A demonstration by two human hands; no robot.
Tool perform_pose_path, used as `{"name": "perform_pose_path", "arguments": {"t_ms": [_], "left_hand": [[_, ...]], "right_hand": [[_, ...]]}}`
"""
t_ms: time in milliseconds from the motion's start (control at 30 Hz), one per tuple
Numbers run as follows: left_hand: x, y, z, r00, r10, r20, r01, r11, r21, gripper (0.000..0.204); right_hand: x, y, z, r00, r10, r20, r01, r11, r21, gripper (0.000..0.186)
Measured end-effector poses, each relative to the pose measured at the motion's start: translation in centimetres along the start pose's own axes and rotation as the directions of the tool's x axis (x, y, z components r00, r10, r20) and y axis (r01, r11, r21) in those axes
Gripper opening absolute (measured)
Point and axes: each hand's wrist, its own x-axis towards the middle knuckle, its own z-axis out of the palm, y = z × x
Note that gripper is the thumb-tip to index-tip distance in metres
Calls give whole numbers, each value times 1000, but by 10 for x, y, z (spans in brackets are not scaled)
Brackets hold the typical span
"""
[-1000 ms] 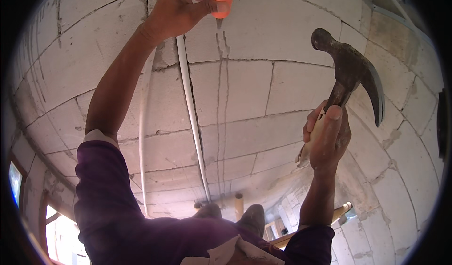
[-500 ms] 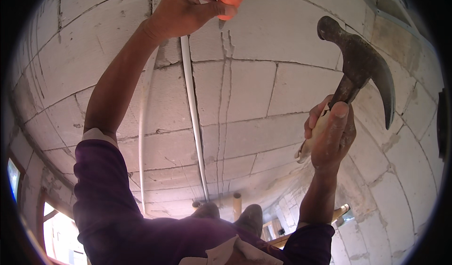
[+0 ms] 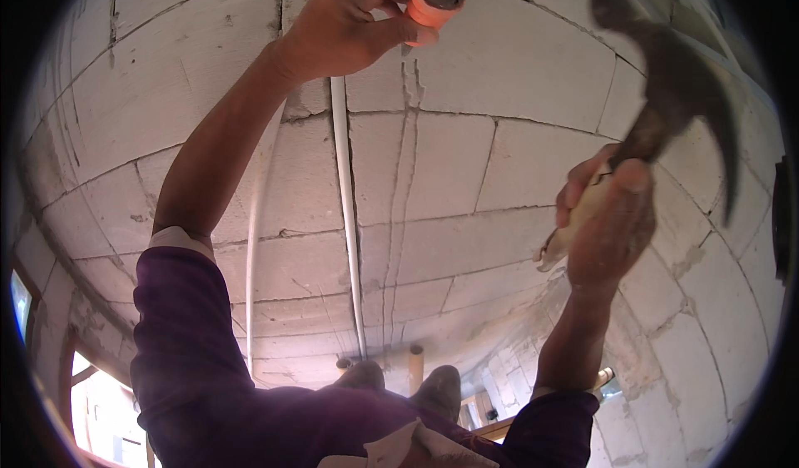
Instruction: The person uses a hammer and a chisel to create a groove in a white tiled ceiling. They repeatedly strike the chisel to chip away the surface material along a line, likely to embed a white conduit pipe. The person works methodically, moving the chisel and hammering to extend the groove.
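Observation:
Up at the top, my left hand [image 3: 345, 27] is closed round a chisel [image 3: 436, 2] with an orange grip and a dark struck end. Its short visible tip points at the block wall [image 3: 533, 77], by the upper end of two thin parallel grooves [image 3: 405, 152]. Whether the tip touches the wall, I cannot tell. On the right, my right hand [image 3: 614, 222] grips a claw hammer [image 3: 676, 81] by its pale, worn handle. The dark hammer head is raised apart from the chisel and blurred by motion.
Two white conduits [image 3: 344, 177] run down the wall left of the grooves, one set in a slot. Stubs of pipe [image 3: 417, 368] stand near my shoes [image 3: 441, 389] below. A bright opening [image 3: 104, 410] lies at lower left.
The hammer and my right hand have swung up and to the right. My left hand and the chisel have shifted slightly right and down in the picture.

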Motion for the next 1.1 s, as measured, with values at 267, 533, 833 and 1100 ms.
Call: {"name": "perform_pose_path", "arguments": {"t_ms": [267,533,833,1100], "left_hand": [[4,8,4,1000,-11,14,11,1000,-8,34],[3,14,10,999,-40,27,41,999,-34,35],[0,13,9,998,-67,5,67,997,-31,40],[1,11,16,998,-57,9,58,997,-49,39]], "right_hand": [[24,26,20,884,-356,302,464,740,-486,33],[25,24,20,939,-224,260,309,881,-359,38],[24,17,15,962,-107,253,149,976,-156,42],[24,29,21,959,-168,227,230,931,-284,29]]}}
